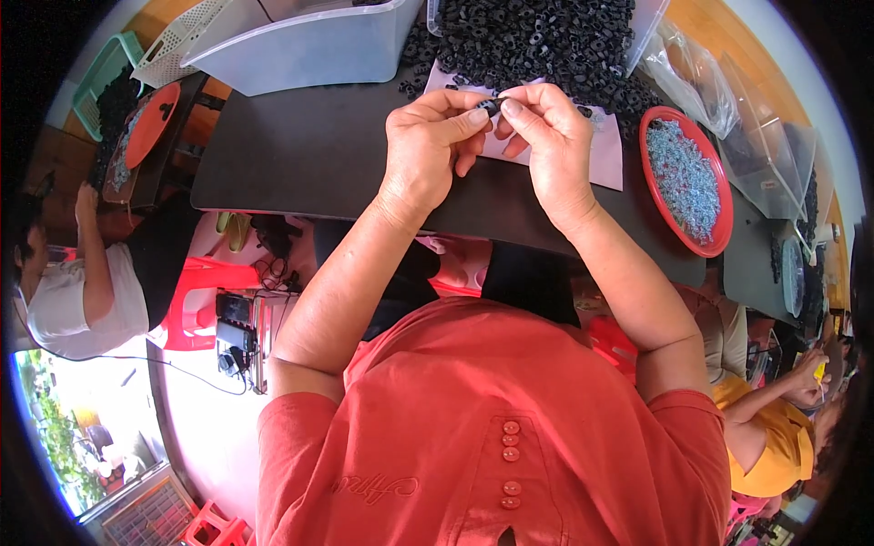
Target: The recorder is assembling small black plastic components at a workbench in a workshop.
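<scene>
Both my hands meet over the dark table, pinching one small black plastic part [490, 106] between them. My left hand [426, 136] is closed on its left side with thumb and forefinger. On the other side my right hand [548, 136] grips the same part, also with thumb and fingertips. Just beneath lies a sheet of pale pink paper [601, 166]. A large heap of similar black parts [537, 45] spreads beyond my hands. To the right sits a red round tray [726, 211] filled with small light-blue and clear pieces [683, 177].
A clear plastic bin [309, 59] stands at the table's far left. Clear bags [696, 77] and a transparent box [765, 155] lie at the far right. Two co-workers sit nearby, one in a white shirt [86, 305], one in a yellow shirt [769, 428]. A red stool [191, 300] stands left.
</scene>
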`<state>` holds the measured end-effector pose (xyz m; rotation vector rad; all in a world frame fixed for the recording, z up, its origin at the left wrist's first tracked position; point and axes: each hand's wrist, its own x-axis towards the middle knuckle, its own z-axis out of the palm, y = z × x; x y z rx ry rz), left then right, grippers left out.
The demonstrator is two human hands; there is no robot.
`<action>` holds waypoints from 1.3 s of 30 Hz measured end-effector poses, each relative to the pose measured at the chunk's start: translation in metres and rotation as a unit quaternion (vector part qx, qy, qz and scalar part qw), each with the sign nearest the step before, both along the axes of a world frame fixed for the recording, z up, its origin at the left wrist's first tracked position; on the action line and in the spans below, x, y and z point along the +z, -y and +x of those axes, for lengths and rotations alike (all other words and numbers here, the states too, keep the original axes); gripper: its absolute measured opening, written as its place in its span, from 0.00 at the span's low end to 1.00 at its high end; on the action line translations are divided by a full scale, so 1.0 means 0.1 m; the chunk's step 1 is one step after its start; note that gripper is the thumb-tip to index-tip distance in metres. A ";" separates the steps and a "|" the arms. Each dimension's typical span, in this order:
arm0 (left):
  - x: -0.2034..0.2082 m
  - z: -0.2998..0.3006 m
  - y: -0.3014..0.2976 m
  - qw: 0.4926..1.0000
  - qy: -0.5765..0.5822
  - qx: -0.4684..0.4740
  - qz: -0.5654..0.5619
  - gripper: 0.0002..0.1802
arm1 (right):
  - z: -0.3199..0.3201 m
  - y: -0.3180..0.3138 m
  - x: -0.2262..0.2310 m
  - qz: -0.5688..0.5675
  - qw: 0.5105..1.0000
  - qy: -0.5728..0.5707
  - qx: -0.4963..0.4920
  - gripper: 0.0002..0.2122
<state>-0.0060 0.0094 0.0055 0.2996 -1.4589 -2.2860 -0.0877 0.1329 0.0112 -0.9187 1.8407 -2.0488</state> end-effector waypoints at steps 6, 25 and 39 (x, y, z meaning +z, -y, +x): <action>0.01 0.00 -0.05 0.999 -0.012 0.033 -0.011 0.05 | 0.02 0.03 -0.10 0.034 0.976 -0.190 -0.102 0.03; 0.03 0.03 -0.10 0.992 0.005 0.061 -0.113 0.06 | 0.06 0.01 -0.06 0.011 0.993 -0.092 -0.074 0.03; 0.04 0.02 -0.08 0.991 0.035 0.051 -0.119 0.05 | 0.01 -0.01 -0.04 0.065 0.992 -0.098 -0.040 0.05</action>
